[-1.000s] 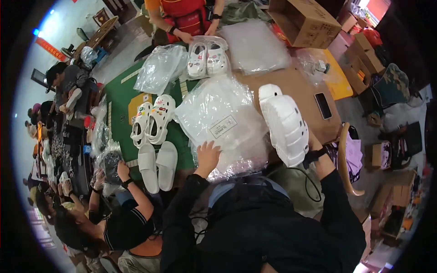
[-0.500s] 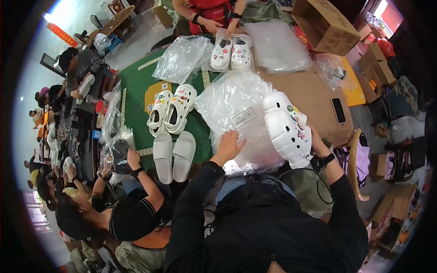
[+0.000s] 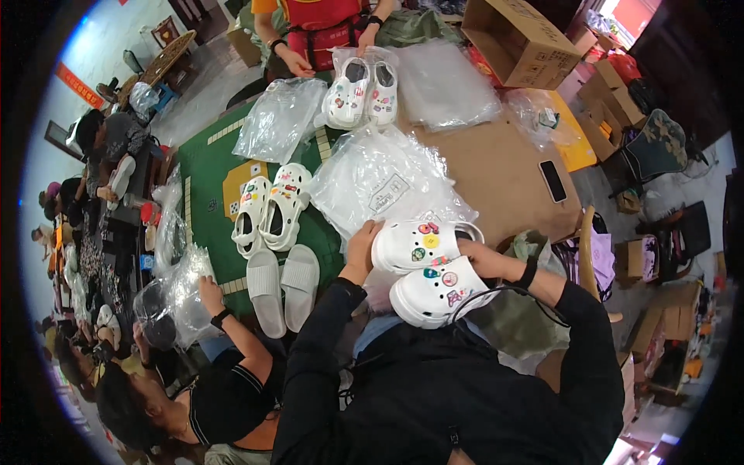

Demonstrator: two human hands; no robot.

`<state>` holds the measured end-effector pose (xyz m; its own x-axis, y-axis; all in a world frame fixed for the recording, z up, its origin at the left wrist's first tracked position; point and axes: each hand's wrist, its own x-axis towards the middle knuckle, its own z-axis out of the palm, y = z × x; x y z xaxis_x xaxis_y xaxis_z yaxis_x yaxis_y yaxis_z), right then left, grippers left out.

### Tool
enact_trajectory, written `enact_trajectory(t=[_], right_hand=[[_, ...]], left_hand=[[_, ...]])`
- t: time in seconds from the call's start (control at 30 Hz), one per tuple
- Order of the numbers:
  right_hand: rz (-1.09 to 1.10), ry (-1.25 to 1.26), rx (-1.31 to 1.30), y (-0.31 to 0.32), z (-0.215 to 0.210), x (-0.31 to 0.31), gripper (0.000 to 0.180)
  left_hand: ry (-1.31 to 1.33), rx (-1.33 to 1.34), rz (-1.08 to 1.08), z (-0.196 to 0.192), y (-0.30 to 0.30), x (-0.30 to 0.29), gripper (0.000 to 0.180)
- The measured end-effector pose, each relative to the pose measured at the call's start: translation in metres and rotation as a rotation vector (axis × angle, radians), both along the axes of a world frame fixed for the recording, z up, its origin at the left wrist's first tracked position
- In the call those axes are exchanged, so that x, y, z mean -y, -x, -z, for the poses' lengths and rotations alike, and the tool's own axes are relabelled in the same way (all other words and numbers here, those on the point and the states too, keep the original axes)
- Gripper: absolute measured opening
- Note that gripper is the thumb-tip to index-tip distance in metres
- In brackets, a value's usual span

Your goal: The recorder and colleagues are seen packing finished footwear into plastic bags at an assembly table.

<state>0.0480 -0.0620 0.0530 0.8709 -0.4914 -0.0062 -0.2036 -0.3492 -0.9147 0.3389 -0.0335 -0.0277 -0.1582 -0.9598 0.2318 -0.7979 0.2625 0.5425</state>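
Two white clogs with colourful charms are held together near the table's front edge. My right hand [image 3: 488, 261] grips them at the heel end, its fingers partly hidden inside the openings. At the toe of the upper clog [image 3: 411, 246] my left hand [image 3: 361, 246] is curled against it, some fingers out of sight. Below it, the lower clog [image 3: 434, 296] tilts toward me. A clear plastic bag [image 3: 387, 174] lies flat just beyond them. To the left, another pair of decorated white clogs [image 3: 284, 208] sits behind a pair of grey slides [image 3: 299, 285].
Across the table, a co-worker's hands are at bagged clogs [image 3: 347, 101]. Clear bags [image 3: 449, 85] lie right of them, near a cardboard box [image 3: 521, 43]. A phone [image 3: 552, 180] rests on the cardboard. At left, another person's hand [image 3: 211, 296] handles clear plastic. A black cord [image 3: 496, 292] loops by my right wrist.
Both clogs now show, turned sideways and lower, with my right hand at their heels. My left hand has moved from the bag to a toe. The far co-worker's hands have moved apart.
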Motion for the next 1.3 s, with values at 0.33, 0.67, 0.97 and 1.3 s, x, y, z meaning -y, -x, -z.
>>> enact_trajectory(t=[0.33, 0.67, 0.97, 1.3], right_hand=[[0.092, 0.225, -0.194, -0.003, -0.005, 0.002, 0.027], [0.133, 0.418, -0.254, 0.001, 0.037, -0.003, 0.025], [0.47, 0.377, -0.199, 0.0, 0.062, -0.019, 0.035], [0.762, 0.458, -0.402, -0.024, 0.043, -0.03, 0.035]], left_hand=[[0.095, 0.397, 0.089, -0.017, -0.009, -0.011, 0.056], [-0.015, 0.324, 0.25, -0.047, 0.01, -0.017, 0.073], [0.003, 0.081, 0.398, -0.04, 0.007, -0.029, 0.057], [0.122, -0.138, 0.066, -0.005, 0.019, -0.051, 0.031]])
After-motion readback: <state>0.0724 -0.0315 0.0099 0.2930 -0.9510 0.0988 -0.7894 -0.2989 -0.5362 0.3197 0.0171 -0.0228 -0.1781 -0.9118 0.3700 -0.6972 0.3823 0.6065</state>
